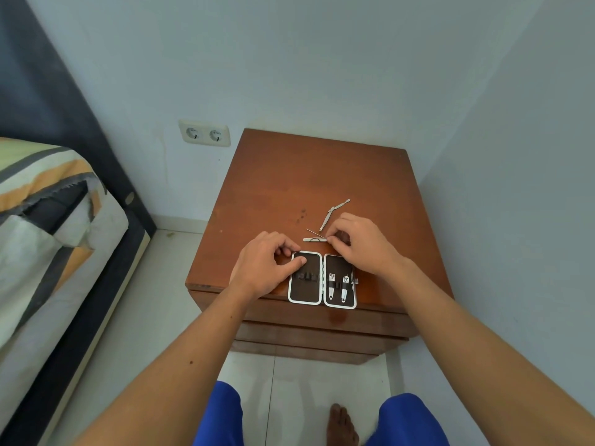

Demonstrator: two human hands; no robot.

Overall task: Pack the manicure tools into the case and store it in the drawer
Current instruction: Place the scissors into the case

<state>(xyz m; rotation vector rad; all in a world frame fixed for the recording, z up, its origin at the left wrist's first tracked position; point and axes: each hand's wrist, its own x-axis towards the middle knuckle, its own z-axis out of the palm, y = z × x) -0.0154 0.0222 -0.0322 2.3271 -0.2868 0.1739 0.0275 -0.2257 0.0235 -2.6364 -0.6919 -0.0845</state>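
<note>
The open case [322, 280], with 2 clippers [338, 286] strapped in, is steadied on the table [273, 188] by the left hand [267, 262]. A loose tool [314, 239] beside it is pinched by the right hand [357, 243] fingers [331, 240]. Sliding it under the empty loops is judged next.

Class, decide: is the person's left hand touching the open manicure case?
Touching. The head view shows the left hand with its thumb lying on the left half's dark lining of the manicure case and fingers curled at its top corner.
</note>
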